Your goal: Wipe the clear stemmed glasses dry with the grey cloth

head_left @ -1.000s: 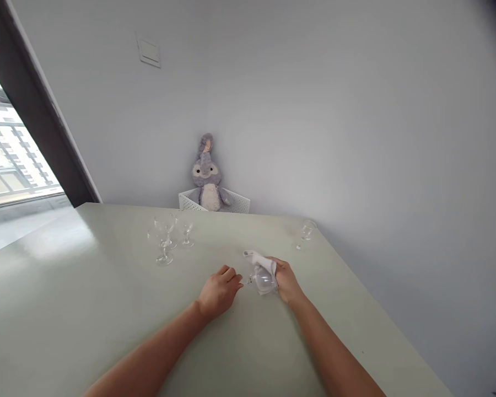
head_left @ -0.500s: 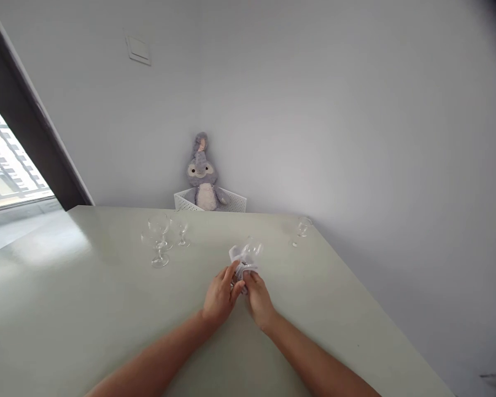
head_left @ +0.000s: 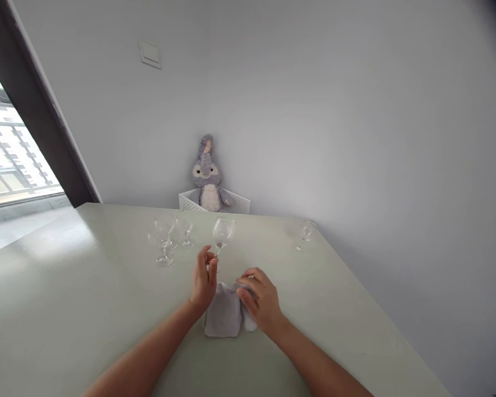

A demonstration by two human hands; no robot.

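Observation:
My left hand (head_left: 204,278) is closed around the stem of a clear wine glass (head_left: 223,231), its bowl up and slightly tilted. A light grey cloth (head_left: 223,314) lies spread on the table just below and between my hands. Over the right part of that cloth is my right hand (head_left: 262,298), fingers apart and loosely curved, with the fingertips at the cloth's upper edge.
Several clear stemmed glasses (head_left: 164,245) stand grouped at the back left of the pale table (head_left: 322,331). Another glass (head_left: 307,231) lies tipped near the back right corner. Behind the table, a plush toy (head_left: 209,176) sits in a white basket (head_left: 242,205) against the wall.
The glass has come out of the bunched cloth and moved left and upward in my left hand. The cloth now lies spread on the table, and my right hand's fingers have parted.

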